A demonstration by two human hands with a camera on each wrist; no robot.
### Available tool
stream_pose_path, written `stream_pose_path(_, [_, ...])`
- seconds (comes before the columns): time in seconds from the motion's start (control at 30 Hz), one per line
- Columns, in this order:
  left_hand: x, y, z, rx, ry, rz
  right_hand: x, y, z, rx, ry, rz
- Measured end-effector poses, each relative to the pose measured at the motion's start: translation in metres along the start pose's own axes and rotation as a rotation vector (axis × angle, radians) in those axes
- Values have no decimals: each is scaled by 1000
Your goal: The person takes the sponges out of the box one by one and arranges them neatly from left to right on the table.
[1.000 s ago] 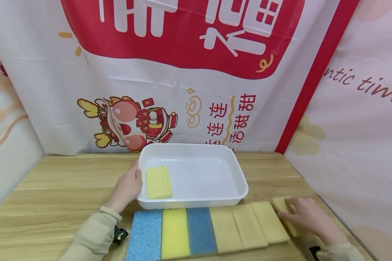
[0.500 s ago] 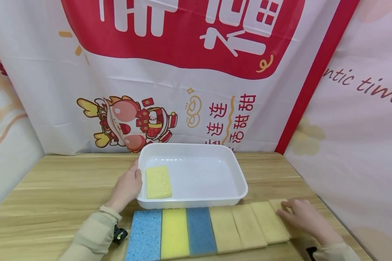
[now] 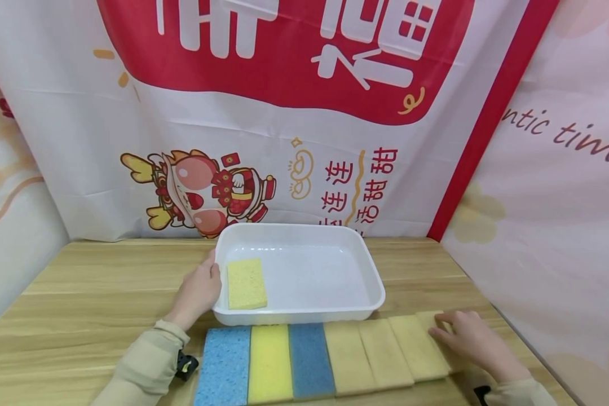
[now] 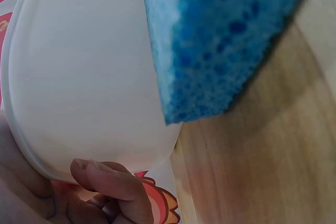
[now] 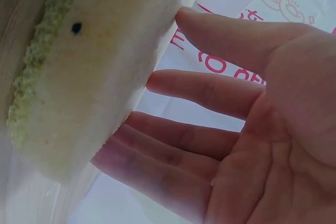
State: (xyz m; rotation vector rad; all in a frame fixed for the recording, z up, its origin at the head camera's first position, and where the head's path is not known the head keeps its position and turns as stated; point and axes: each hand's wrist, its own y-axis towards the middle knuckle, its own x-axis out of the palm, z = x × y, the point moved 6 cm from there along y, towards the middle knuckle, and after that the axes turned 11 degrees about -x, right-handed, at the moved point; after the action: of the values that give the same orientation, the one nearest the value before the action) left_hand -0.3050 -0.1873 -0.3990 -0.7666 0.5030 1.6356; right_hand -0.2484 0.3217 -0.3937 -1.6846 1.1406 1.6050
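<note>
My left hand point(image 3: 198, 290) grips the left end of a white plastic tray point(image 3: 299, 317); in the left wrist view its curled fingers point(image 4: 118, 184) sit against the tray's wall. A pale yellow sponge point(image 3: 246, 283) lies inside the tray, at the left. In front of it, sponges form a row: speckled blue point(image 3: 224, 361), bright yellow point(image 3: 270, 366), dark blue point(image 3: 312, 361), then several tan ones point(image 3: 352, 361). At the row's right end, my right hand point(image 3: 472, 341) touches the last tan sponge point(image 3: 428, 320) with extended fingertips. A green rough layer edges this sponge point(image 5: 94, 77) in the right wrist view.
Everything stands on a wood-grain table point(image 3: 106, 293). A printed cloth point(image 3: 264, 124) hangs right behind the tray, with pale printed walls point(image 3: 553, 225) at both sides. Dark bands point(image 3: 185, 366) circle the wrists.
My right hand has slid the last tan sponge left against its neighbour, closing the gap. The row has shifted slightly left. My left hand and the tray have stayed put.
</note>
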Motion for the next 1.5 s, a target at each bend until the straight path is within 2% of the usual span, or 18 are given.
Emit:
stream_pose_path(0.37, [0,-1,1,-5,-1,-14,2,-2,2,7,-3,23])
stream_pose_path(0.6, [1,-1,1,-7,-2,-19,1,-3,5,84,-15,-14])
stream_pose_path(0.83, [1,-1,1,-10,-11,-26,1,-4,5,109,-21,-32])
stream_pose_path(1.3, [2,0,-1,-10,-9,-29,1,-3,4,99,-20,-32])
stream_pose_path(1.5, [1,0,-2,-11,-10,-31,1,-4,5,121,-17,-45])
